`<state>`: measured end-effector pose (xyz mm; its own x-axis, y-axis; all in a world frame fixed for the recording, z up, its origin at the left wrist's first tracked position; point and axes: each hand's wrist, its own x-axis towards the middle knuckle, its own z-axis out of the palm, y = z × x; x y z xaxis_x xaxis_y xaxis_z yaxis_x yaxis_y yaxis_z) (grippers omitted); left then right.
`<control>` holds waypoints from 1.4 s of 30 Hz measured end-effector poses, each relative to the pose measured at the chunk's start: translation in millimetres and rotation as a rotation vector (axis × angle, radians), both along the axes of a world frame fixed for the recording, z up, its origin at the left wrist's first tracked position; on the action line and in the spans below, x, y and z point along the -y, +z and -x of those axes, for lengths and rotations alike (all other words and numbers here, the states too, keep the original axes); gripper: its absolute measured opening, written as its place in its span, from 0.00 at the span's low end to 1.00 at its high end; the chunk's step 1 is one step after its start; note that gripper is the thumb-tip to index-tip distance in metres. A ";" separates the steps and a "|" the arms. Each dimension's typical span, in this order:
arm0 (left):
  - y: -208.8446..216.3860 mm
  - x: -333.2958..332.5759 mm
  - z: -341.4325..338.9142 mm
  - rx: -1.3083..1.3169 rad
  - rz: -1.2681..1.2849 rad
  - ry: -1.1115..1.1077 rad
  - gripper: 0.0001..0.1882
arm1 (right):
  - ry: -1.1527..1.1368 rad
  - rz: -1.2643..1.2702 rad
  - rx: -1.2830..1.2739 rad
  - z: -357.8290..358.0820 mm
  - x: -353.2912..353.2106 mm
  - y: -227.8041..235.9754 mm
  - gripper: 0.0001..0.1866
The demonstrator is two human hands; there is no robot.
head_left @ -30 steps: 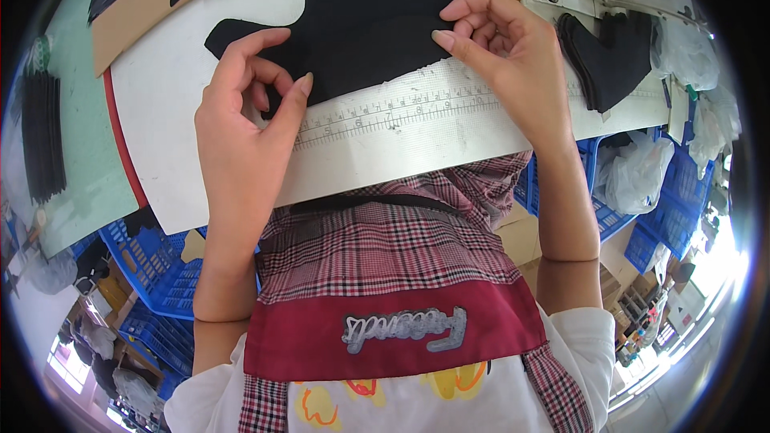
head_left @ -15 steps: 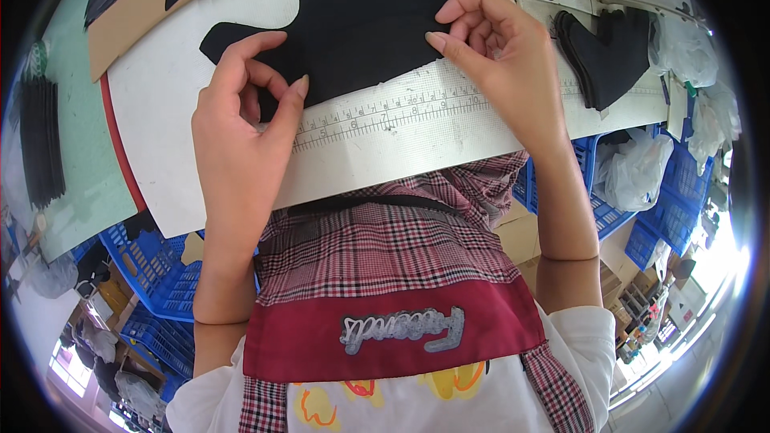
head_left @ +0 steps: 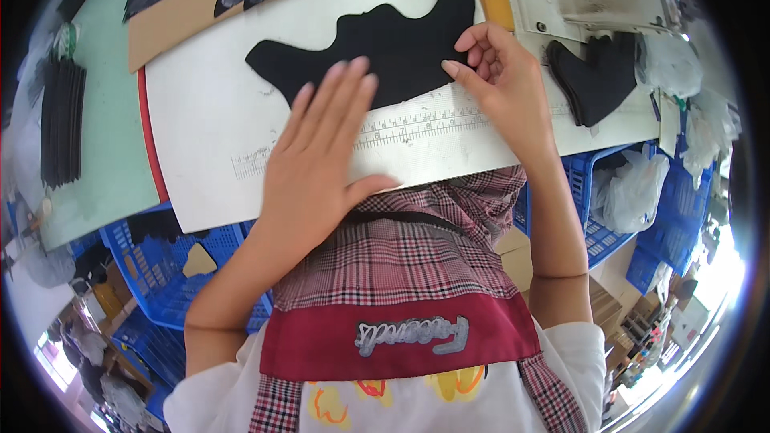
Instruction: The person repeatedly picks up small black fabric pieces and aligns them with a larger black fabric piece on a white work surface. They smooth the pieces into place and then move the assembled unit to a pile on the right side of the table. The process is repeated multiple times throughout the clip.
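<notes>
A black, wavy-edged fabric piece (head_left: 385,56) lies flat on the white board (head_left: 200,144), above the printed ruler scale. My left hand (head_left: 321,152) is stretched out flat, its fingertips over the lower left part of the fabric and its thumb spread toward the board's near edge. At the fabric's right end is my right hand (head_left: 505,80). Its thumb tip and index tip touch or nearly touch the fabric edge with a gap between them, and the other fingers are curled. No pinch on the cloth is visible there.
Stacked black pieces (head_left: 589,84) lie at the board's right, near a metal machine bed (head_left: 577,0). Brown cardboard (head_left: 176,32) with dark pieces is at the back. Another black stack (head_left: 62,120) lies on the green surface at left. Blue crates (head_left: 152,265) stand below.
My left hand has gone from curled fingers at the fabric's lower left edge to lying flat over it. The whole view has shifted; my right hand stays by the fabric's right end.
</notes>
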<state>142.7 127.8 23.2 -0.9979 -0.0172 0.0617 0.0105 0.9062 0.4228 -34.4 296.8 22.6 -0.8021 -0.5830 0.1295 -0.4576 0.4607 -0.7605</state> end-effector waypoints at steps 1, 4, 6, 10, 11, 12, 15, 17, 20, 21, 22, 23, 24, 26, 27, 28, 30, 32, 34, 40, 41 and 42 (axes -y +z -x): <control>-0.6 4.3 -10.6 0.026 0.053 0.013 0.53 | -0.035 0.015 -0.046 -5.2 1.1 -0.8 0.12; -1.0 2.3 -16.9 0.008 0.030 0.033 0.53 | 0.129 -0.164 -0.685 -36.3 14.8 0.2 0.21; -3.0 1.2 -16.5 -0.005 0.076 0.037 0.53 | 0.420 -0.114 -0.464 -78.0 25.8 -0.2 0.43; -12.6 1.8 -17.6 -0.030 0.089 0.023 0.54 | 0.347 -0.254 -0.356 -84.8 14.3 -8.6 0.45; -8.7 0.4 -16.2 -0.017 0.067 0.025 0.56 | 0.257 -0.302 -0.411 -73.6 3.1 -10.0 0.44; -4.8 -0.5 -13.8 -0.005 0.049 0.021 0.57 | 0.159 -0.347 -0.465 -63.9 -8.9 -8.4 0.43; -3.0 -6.0 -12.9 -0.033 0.042 0.034 0.58 | -0.013 -0.266 -0.421 -47.2 -47.4 1.1 0.33; 0.3 -15.3 -15.9 -0.087 0.083 0.054 0.48 | -0.147 -0.196 -0.469 -31.9 -74.6 11.1 0.27; -22.5 -17.1 -39.5 -0.288 0.051 -0.086 0.31 | -0.371 -0.218 -0.552 -5.3 -110.1 18.9 0.22; -17.9 -17.5 -40.3 -0.291 0.013 -0.115 0.27 | -0.378 -0.218 -0.493 3.1 -120.4 14.3 0.21; -9.2 -18.3 -45.2 -0.290 -0.019 -0.123 0.22 | -0.362 -0.212 -0.431 12.6 -124.4 10.2 0.20; 0.9 -19.8 -50.9 -0.289 -0.052 -0.123 0.19 | -0.338 -0.192 -0.454 15.8 -126.1 11.1 0.16; 14.2 -17.1 -52.5 -0.259 -0.044 -0.060 0.18 | -0.322 -0.208 -0.450 19.2 -128.7 11.6 0.15; 48.0 12.7 -42.8 -0.189 0.011 0.078 0.17 | -0.286 -0.222 -0.507 20.5 -132.6 9.8 0.13; 65.7 34.2 -34.4 -0.316 0.046 0.263 0.14 | -0.300 -0.296 -0.555 15.8 -131.8 12.8 0.13; 79.8 60.6 -37.6 -0.353 0.094 0.580 0.12 | -0.289 -0.337 -0.572 14.2 -131.5 12.9 0.13; 114.5 130.9 -36.9 -0.644 0.209 0.877 0.12 | -0.279 -0.367 -0.607 13.1 -136.9 3.3 0.16; 126.5 218.3 -87.9 -0.743 0.450 1.000 0.13 | -0.246 -0.330 -0.582 18.7 -136.2 2.5 0.13; 115.1 287.1 -131.8 -0.738 0.696 0.983 0.14 | -0.249 -0.336 -0.557 22.4 -137.0 4.6 0.12; 34.9 367.1 -158.6 -0.419 0.606 0.833 0.19 | -0.263 -0.539 -0.605 24.0 -145.5 -1.1 0.17; 34.4 380.5 -169.5 -0.416 0.664 0.815 0.20 | -0.224 -0.539 -0.612 29.1 -146.4 -1.6 0.22; 26.5 382.5 -172.9 -0.404 0.701 0.790 0.22 | -0.236 -0.513 -0.610 33.4 -145.6 4.1 0.18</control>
<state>315.6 -254.7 49.7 -0.6277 -0.4692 0.6211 -0.6497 0.7553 -0.0861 -67.8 442.4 26.7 -0.7858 -0.5135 0.3448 -0.5695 0.8182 -0.0794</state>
